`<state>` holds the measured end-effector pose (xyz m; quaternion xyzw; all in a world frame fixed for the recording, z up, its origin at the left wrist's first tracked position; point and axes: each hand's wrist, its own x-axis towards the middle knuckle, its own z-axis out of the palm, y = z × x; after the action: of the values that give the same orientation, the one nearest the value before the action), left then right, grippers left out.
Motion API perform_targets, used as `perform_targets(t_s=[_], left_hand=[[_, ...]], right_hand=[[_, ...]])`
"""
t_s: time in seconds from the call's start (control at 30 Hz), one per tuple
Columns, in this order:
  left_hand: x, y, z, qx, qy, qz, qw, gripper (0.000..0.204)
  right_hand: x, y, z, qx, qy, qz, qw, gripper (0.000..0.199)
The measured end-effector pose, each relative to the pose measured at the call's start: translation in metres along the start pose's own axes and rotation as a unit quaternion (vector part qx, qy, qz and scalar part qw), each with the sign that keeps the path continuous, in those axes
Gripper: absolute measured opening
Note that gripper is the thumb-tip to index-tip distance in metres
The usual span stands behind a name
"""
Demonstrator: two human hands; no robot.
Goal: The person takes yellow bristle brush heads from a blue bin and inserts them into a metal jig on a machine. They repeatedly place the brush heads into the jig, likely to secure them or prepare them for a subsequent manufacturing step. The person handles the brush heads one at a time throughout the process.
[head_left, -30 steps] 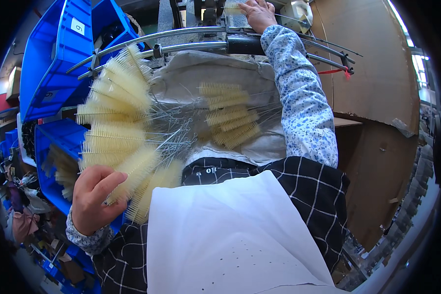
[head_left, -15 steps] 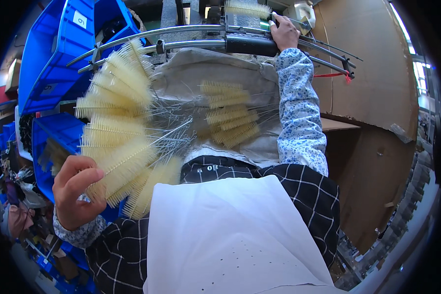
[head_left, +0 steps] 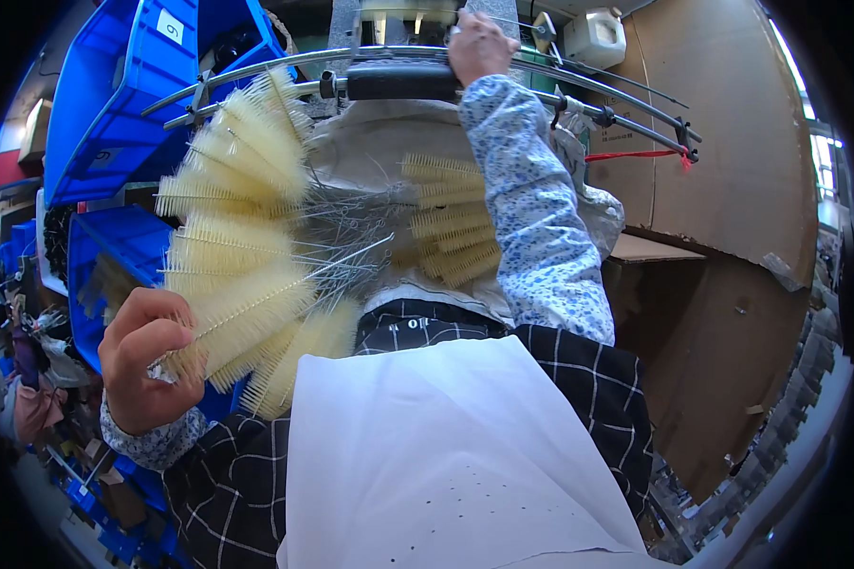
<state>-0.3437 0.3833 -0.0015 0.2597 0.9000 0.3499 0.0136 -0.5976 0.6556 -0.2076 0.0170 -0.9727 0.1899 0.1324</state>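
Observation:
My left hand (head_left: 150, 360) is curled, thumb and fingers pinching the tip of a pale yellow bristle brush (head_left: 247, 303) with a twisted wire stem. That brush rests across a fanned stack of similar brushes (head_left: 247, 161), their looped wire ends pointing toward my lap. My right hand (head_left: 481, 47) is closed at the metal machine across from me, beside the right end of a black cylindrical grip (head_left: 403, 82) on the rails. What its fingers hold is hidden. A blurred yellowish brush (head_left: 408, 16) lies at the machine, left of this hand.
Several smaller brushes (head_left: 446, 223) lie on grey cloth (head_left: 389, 133) over my lap, partly behind my right sleeve. Blue bins (head_left: 114, 104) stand at the left. Curved metal rails (head_left: 626, 121) cross the front, a red tie near their right end. Cardboard (head_left: 731, 142) walls the right side.
My right hand has moved left along the rails, and the black grip has slid left too. My left hand keeps its pinch on the brush.

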Motion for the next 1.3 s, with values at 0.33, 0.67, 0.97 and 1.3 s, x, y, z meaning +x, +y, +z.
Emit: perform_targets(t_s=[0.33, 0.67, 0.97, 1.3], left_hand=[[0.005, -0.003, 0.0, -0.006, -0.011, 0.014, 1.0, 0.036], [0.0, -0.005, -0.005, -0.001, 0.033, -0.034, 0.999, 0.026], [0.022, -0.022, -0.004, -0.063, -0.034, 0.014, 0.997, 0.026], [0.062, -0.002, 0.036, 0.06, -0.092, 0.1, 0.989, 0.026]], right_hand=[[0.007, 0.041, 0.009, -0.069, 0.036, -0.029, 0.997, 0.028], [0.065, 0.194, -0.019, -0.016, -0.08, -0.003, 0.997, 0.034], [0.033, 0.231, -0.113, 0.005, -0.26, -0.063, 0.964, 0.027], [-0.123, -0.018, -0.126, 0.479, -0.529, -0.211, 0.668, 0.038]])
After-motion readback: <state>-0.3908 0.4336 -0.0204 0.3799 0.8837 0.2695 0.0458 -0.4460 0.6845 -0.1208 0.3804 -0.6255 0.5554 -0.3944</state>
